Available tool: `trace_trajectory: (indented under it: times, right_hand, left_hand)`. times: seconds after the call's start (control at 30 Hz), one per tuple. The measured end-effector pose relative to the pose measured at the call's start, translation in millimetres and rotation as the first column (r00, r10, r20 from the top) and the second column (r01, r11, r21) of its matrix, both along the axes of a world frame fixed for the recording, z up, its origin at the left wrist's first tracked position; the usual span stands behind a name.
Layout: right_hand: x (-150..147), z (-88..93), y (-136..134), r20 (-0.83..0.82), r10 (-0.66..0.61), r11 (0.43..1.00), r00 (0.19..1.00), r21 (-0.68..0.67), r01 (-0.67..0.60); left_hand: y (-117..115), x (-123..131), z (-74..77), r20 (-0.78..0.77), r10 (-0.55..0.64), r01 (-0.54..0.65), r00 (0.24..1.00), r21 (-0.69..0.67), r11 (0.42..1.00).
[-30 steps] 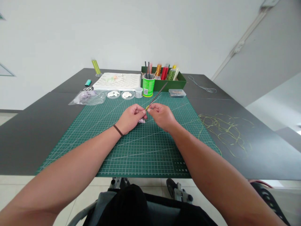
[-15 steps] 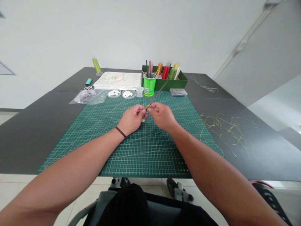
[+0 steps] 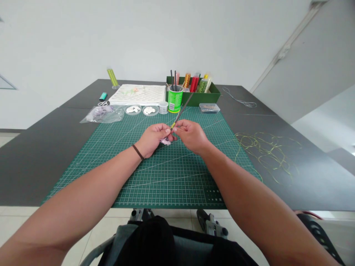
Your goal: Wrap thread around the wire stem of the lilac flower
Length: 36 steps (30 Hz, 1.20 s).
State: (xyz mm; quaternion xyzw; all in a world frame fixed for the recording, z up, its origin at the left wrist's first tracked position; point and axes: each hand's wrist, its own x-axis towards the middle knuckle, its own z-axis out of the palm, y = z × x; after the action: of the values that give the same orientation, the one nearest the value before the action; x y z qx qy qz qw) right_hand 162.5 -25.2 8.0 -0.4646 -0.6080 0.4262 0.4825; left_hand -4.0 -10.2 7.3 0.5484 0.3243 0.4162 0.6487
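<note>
My left hand (image 3: 149, 141) is closed around the lower part of a thin dark stem (image 3: 185, 105), which slants up and away to the right. A pale lilac petal-like piece (image 3: 165, 141) shows below the left fingers, at the stem's lower end. Yellow-green thread (image 3: 173, 125) is wound on the stem between the two hands. At that winding my right hand (image 3: 193, 137) pinches with thumb and forefinger; whether it grips the thread or the stem itself is too small to make out. Both hands are above the green cutting mat (image 3: 166, 184).
Loose yellow-green thread (image 3: 266, 151) lies tangled at the right. Along the back stand a green can (image 3: 175, 99) with sticks, a green box (image 3: 194, 97) of thread spools, a white foam board (image 3: 149, 96), two dishes of white pieces, a plastic bag (image 3: 102, 113) and scissors (image 3: 104, 103).
The stem has turned slightly, its upper tip shifting left. More of the pale petal-like piece shows below my left hand, which has moved a little left. My right hand stays pinched at the winding.
</note>
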Motion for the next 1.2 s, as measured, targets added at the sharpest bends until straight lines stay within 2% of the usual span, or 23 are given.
trace_trajectory:
  times: [0.17, 0.37, 0.53, 0.63, 0.87, 1.0, 1.2]
  right_hand:
    - [0.8, -1.6, 1.5, -0.050, 0.013, 1.000, 0.999, -0.023, -0.014]
    - [-1.1, -1.7, 1.9, -0.119, -0.007, 0.997, 0.993, -0.077, -0.002]
    - [-0.5, -0.4, 1.1, -0.082, -0.032, 0.998, 0.996, -0.065, 0.027]
    - [-1.0, 2.3, 0.1, -0.059, -0.034, 0.999, 0.998, -0.039, 0.032]
    - [0.8, 1.5, -0.8, -0.042, 0.016, 1.000, 0.999, -0.004, -0.016]
    - [3.5, -0.4, -0.5, -0.011, 0.020, 1.000, 1.000, 0.006, -0.020]
    - [2.5, 3.4, -1.3, 0.040, -0.002, 1.000, 0.999, 0.017, 0.001]
  left_hand:
    - [-0.4, -0.2, 1.7, 0.091, -0.048, 0.057, 0.995, -0.103, 0.993]
    - [-0.7, 1.3, 1.5, 0.071, -0.001, 0.009, 0.997, -0.120, 0.993]
    - [2.3, 2.2, -1.5, -0.001, 0.038, -0.038, 0.999, -0.103, 0.994]
    - [4.6, 2.0, -3.2, 0.005, 0.056, -0.055, 0.998, -0.092, 0.994]
    - [4.7, -2.4, -1.5, 0.126, -0.045, 0.073, 0.991, -0.226, 0.971]
    - [4.5, -4.9, -0.8, 0.162, -0.079, 0.119, 0.984, -0.256, 0.959]
    - [5.3, -2.6, -1.2, 0.173, -0.001, 0.042, 0.985, -0.231, 0.972]
